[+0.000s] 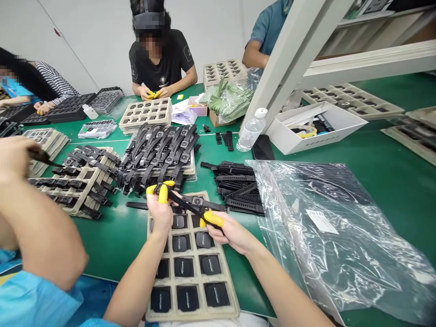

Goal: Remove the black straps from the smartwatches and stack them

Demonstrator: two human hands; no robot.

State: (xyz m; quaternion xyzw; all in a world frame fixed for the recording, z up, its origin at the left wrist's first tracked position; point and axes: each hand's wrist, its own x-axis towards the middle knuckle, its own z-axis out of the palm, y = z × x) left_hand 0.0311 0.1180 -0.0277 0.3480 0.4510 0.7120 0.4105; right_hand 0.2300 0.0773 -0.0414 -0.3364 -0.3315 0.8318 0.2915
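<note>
On a green worktop point(391, 181), the left hand point(160, 213) and right hand point(231, 231) pinch one strapped watch point(195, 204) over a tray point(235, 299) of bare watch bodies; finished pile point(160, 154) at twelve o'clock, most bodies unstrapped.

Both bare forearms reach forward, left hand point(160, 211) and right hand point(229, 230) pinching with yellow-capped fingertips point(163, 194).
</note>
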